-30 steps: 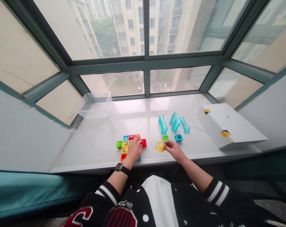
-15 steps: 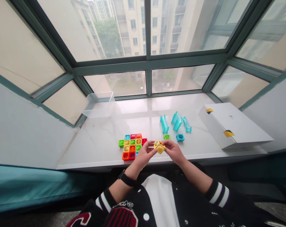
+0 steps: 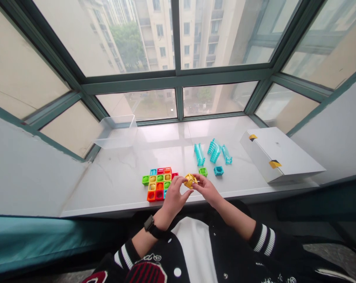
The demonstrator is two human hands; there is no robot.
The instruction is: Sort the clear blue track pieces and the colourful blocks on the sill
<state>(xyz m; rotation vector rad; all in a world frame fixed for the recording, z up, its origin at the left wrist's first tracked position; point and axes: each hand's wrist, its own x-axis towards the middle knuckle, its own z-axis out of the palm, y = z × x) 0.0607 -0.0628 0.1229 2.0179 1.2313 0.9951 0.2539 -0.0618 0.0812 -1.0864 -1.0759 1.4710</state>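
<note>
A yellow cube-shaped toy block [image 3: 190, 181] with open frame sides is up between my two hands, above the front of the white sill. My right hand [image 3: 208, 190] pinches it from the right with thumb and fingers. On its left side, my left hand [image 3: 174, 195] has its fingers against the block, its thumb lower and a little away from it. Left of the hands lies a flat cluster of coloured cube blocks [image 3: 159, 178], partly covered by my left hand. Beyond my right hand sit a green block [image 3: 203, 171] and a blue block [image 3: 218, 171].
Several translucent teal track pieces [image 3: 214, 151] lie farther back on the white sill [image 3: 116, 184]. A clear plastic bin [image 3: 116, 135] stands at the back left, and a white box [image 3: 284, 155] with yellow-black tabs at the right. Window frames [image 3: 178, 80] bound the back.
The yellow block has turned between my hands. My left thumb has come away from it and dropped lower. The whole view has shifted slightly, with things appearing farther left.
</note>
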